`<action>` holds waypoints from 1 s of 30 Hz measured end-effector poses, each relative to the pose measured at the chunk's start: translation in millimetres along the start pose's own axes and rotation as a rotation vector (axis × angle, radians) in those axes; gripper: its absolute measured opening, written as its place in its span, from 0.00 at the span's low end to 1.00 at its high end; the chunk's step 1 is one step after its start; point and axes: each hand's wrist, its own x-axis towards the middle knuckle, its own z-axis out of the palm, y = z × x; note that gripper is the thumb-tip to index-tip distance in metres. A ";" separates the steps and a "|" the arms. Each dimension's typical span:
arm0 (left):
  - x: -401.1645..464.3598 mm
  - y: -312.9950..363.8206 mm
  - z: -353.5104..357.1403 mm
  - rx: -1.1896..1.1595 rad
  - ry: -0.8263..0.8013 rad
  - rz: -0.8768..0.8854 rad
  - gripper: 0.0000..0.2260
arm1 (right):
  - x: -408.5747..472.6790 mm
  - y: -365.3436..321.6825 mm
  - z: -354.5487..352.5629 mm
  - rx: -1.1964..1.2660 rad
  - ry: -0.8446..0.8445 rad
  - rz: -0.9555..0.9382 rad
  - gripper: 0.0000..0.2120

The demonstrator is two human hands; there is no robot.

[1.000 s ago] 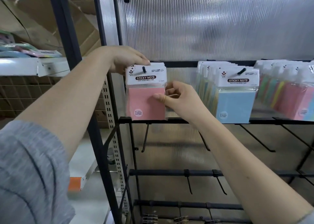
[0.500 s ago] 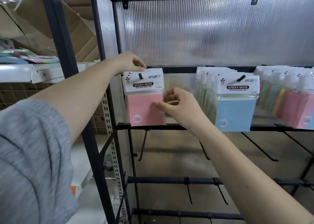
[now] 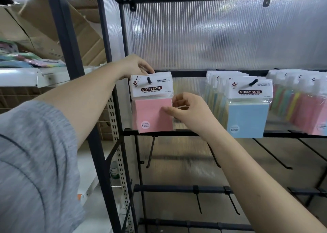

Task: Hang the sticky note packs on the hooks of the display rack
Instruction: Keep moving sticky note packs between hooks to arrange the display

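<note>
Pink pack [image 3: 152, 115] on hook [image 3: 149, 80]

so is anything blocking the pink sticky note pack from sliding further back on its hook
Nothing visible does. The pink sticky note pack is already threaded on the black metal hook, held by the left hand and right hand; the hook behind it is hidden.
</note>
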 end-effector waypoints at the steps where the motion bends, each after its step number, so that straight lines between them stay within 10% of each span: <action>1: -1.5 -0.7 -2.5 0.005 -0.015 0.010 0.09 | -0.2 -0.2 -0.5 0.007 -0.001 0.005 0.13; 12: -2.3 10.5 -11.9 0.320 -0.093 0.054 0.14 | -8.5 1.3 11.1 0.042 0.092 -0.021 0.16; 30: -32.0 12.6 -19.3 0.084 -0.119 0.101 0.11 | -23.2 -6.4 22.4 0.136 0.161 0.004 0.08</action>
